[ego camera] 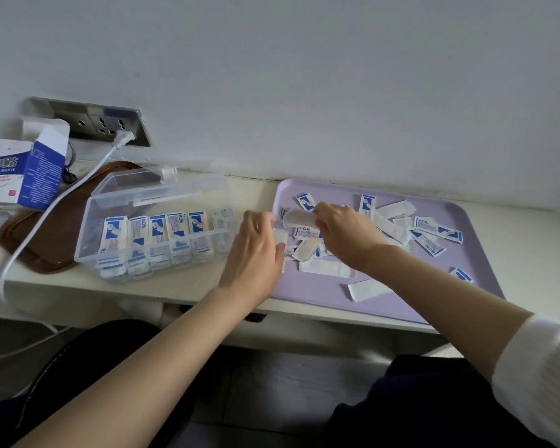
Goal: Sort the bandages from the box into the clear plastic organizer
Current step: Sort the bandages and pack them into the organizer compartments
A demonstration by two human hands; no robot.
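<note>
Centre frame: sorting in progress.
Right hand (346, 236) fingers pinch a bandage (297, 218) over the purple tray (337, 192); left hand (256, 250) fingers clamp a second bandage (280, 237) beside the organizer (162, 227), centre left on the counter (191, 282).

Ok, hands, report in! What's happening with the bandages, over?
Right hand pinching a wrapped bandage over the purple tray. Left hand holding a white bandage. Clear organizer open, most compartments filled. Nothing in the way.
</note>
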